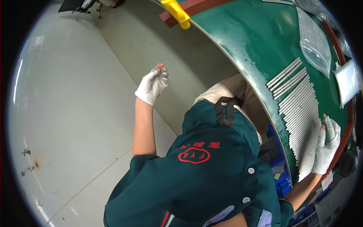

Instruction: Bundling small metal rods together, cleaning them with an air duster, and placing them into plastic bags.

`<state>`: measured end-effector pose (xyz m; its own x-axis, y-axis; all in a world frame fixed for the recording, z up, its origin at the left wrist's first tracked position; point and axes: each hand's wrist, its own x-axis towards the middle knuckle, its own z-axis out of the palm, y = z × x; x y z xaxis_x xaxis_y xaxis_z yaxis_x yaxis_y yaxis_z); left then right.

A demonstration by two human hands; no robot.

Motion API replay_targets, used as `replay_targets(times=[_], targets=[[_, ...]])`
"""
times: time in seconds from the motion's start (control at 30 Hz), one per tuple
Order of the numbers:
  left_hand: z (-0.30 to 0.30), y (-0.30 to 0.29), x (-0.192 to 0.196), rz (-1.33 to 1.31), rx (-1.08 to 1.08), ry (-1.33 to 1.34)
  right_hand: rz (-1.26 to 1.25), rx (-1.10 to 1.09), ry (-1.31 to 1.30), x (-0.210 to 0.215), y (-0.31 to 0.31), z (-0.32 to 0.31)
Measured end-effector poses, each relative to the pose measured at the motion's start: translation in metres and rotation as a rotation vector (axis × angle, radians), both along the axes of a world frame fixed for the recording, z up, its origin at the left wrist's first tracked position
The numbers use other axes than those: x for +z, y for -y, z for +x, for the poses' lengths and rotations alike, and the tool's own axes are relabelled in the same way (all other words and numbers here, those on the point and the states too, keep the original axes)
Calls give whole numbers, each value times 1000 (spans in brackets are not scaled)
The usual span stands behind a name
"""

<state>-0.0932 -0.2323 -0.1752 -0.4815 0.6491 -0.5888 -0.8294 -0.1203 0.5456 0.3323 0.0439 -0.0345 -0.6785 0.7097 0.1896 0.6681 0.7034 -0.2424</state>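
My left hand point(152, 84), in a white glove with bare fingertips, is raised away from the table over the floor. Its fingers are curled in and the thumb presses against them; no object shows in it. On the green tabletop point(261, 38), my right hand point(327, 146), gloved the same way, rests at the far ends of a long row of thin silvery metal rods point(300, 117). Those fingers are stretched out and somewhat apart, with nothing seen in them. Two smaller bundles of rods, one bundle point(284, 73) and another bundle point(290, 83), lie beyond the row.
Behind the rods lies a clear plastic bag point(314, 47), with a white packet point(346, 82) by the red-brown table rim point(349, 113). A yellow clamp-like piece point(176, 13) sits at the table's far left corner. Blue bins point(283, 185) stand below the curved edge.
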Motion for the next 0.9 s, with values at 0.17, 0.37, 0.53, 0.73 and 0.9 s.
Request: replay_targets(times=[0.17, 0.37, 0.53, 0.73, 0.9], targets=[[24, -28, -1, -437, -73, -582, -15, -68, 14, 13, 9, 0], [81, -76, 84, -180, -557, -1509, 115, -239, 39, 8, 26, 36], [115, -128, 109, -344, -563, -1644, 95, -342, 61, 2, 48, 62], [129, -174, 99, -121, -583, -2034, 158, -188, 166, -17, 65, 59], [148, -200, 97, -130, -635, -2101, 161, -142, 156, -21, 62, 53]])
